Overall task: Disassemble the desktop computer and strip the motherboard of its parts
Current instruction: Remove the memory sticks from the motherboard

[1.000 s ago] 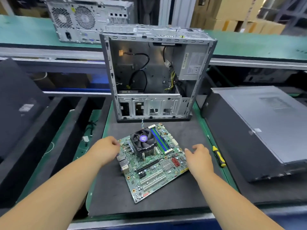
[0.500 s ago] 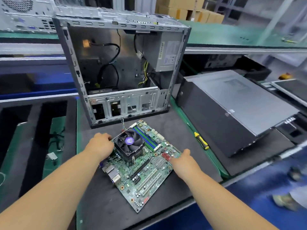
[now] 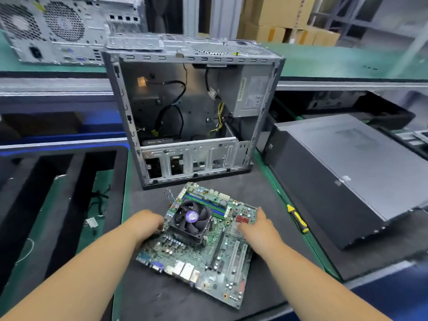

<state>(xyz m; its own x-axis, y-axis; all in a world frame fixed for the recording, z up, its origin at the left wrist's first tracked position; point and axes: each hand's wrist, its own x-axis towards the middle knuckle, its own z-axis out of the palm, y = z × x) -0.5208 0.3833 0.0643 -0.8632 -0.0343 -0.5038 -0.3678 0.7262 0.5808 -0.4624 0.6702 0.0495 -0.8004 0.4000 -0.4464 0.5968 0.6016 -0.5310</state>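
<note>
A: Where is the motherboard (image 3: 203, 249) and what is its condition?

B: I see it lying flat on the dark mat of the worktop (image 3: 162, 297), just in front of the open computer case (image 3: 192, 117). It is a green board, set at an angle to the mat's edge. A black cooler fan (image 3: 192, 218) with a purple hub label sits on its heatsink near the far left. Blue and green memory slots (image 3: 206, 205) run along the far edge; the rear ports face me.

A: Surroundings and obstructions?

B: The case stands open toward me, with loose cables and the power supply (image 3: 250, 91) inside. A yellow-and-black screwdriver (image 3: 297, 218) lies on the mat, right of the board and apart from it. A closed dark case (image 3: 347, 177) lies flat further right. A second grey case (image 3: 58, 31) stands behind, far left. Nothing covers the board except my hands.

A: Hand positions?

B: My left hand (image 3: 147, 224) grips the board's left edge beside the fan, fingers curled over it. My right hand (image 3: 259, 225) rests on the right part of the board, fingers extended near the red connectors (image 3: 242, 219).
</note>
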